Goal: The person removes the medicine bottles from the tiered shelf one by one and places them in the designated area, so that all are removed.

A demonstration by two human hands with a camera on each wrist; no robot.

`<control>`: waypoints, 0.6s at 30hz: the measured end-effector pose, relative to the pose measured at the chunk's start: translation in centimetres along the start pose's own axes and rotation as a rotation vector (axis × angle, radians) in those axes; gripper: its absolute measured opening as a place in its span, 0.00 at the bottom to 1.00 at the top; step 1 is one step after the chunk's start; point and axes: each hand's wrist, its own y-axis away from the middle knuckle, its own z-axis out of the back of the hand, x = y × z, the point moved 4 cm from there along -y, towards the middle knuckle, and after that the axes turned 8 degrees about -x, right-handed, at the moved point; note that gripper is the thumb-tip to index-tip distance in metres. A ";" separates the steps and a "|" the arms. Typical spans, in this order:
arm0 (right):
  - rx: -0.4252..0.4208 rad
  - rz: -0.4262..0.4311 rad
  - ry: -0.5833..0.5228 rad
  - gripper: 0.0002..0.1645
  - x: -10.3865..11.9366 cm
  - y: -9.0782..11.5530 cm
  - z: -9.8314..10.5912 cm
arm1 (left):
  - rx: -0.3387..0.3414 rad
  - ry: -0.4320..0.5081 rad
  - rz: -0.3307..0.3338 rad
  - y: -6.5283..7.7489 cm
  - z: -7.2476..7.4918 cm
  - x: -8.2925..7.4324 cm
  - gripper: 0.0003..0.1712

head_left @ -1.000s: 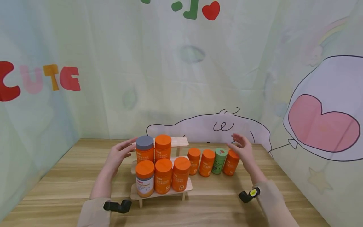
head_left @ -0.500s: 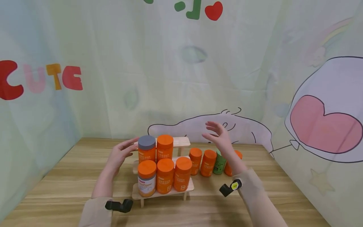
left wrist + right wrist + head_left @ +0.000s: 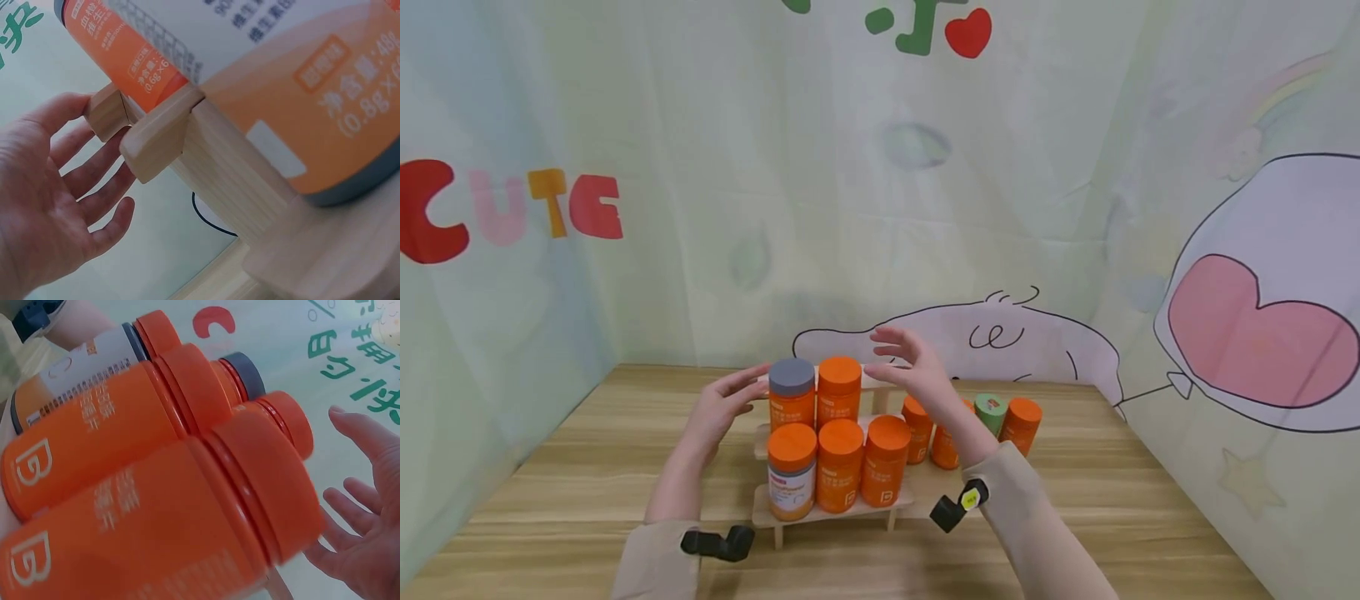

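A small stepped wooden rack (image 3: 891,504) carries several supplement jars. On its lowest step stand a white-labelled orange-capped jar (image 3: 792,479) and two plain orange jars (image 3: 840,467). Behind them are a grey-capped jar (image 3: 792,392) and another orange jar (image 3: 839,387). My left hand (image 3: 718,412) is at the rack's left side; in the left wrist view, its loosely bent fingers (image 3: 103,165) are right at the ends of the wooden boards (image 3: 156,147). My right hand (image 3: 917,367), fingers parted, hovers near the upper board's right end, holding nothing.
To the right of the rack, a row of orange jars (image 3: 1022,421) with one green jar (image 3: 990,410) stands on the wooden table (image 3: 1120,483), partly hidden by my right forearm. A printed curtain (image 3: 760,167) hangs behind and on both sides.
My right hand has swept left, from above the loose jars to the rack's upper right end. The left hand stays at the rack, and the jars stand where they were.
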 end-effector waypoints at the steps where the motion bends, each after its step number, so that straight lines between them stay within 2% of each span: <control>1: 0.019 -0.005 -0.005 0.35 0.0 0.0 -0.4 | 0.001 -0.001 0.002 0.0 0.0 0.0 0.35; 6: 0.098 -0.042 -0.012 0.36 0.1 0.0 -2.0 | -0.009 -0.004 0.002 0.0 -0.1 0.0 0.35; 10: 0.152 -0.060 0.042 0.37 0.1 0.1 -2.9 | -0.017 0.006 -0.001 0.0 0.0 0.0 0.34; 18: 0.227 -0.073 0.082 0.38 -0.3 -0.1 -3.9 | -0.019 0.005 -0.004 0.0 0.1 0.0 0.34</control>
